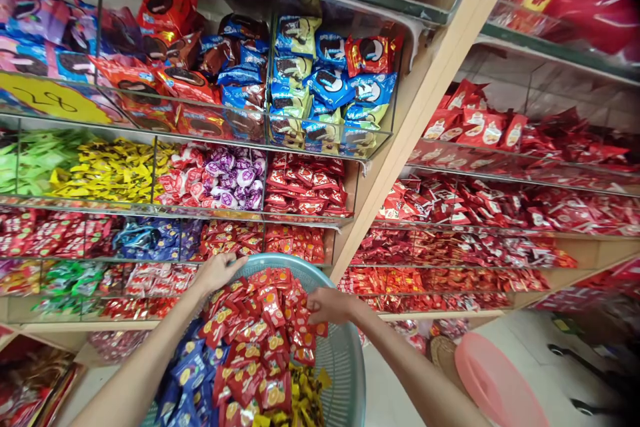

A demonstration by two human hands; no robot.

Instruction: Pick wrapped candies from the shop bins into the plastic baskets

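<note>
A teal plastic basket [345, 373] full of wrapped sweets is in front of me, close to the shelves. My left hand [220, 272] is closed around its far left rim. Over the right part of the heap, my right hand [327, 305] has its fingers curled against the red candy packets [257, 333], which carry orange-slice pictures; its fingertips are partly hidden among them. Blue candy packets [187, 380] lie on the basket's left side. Yellow-wrapped sweets [305, 397] are at the near right of the heap.
Clear-fronted shelves [220, 210] hold sorted sweets, with similar red orange-picture packets [295, 240] just beyond the basket. A slanting wooden upright [400, 153] divides the shelving. A pink plastic tub [495, 380] stands on the floor at right. A yellow price tag [50, 99] reads 28.
</note>
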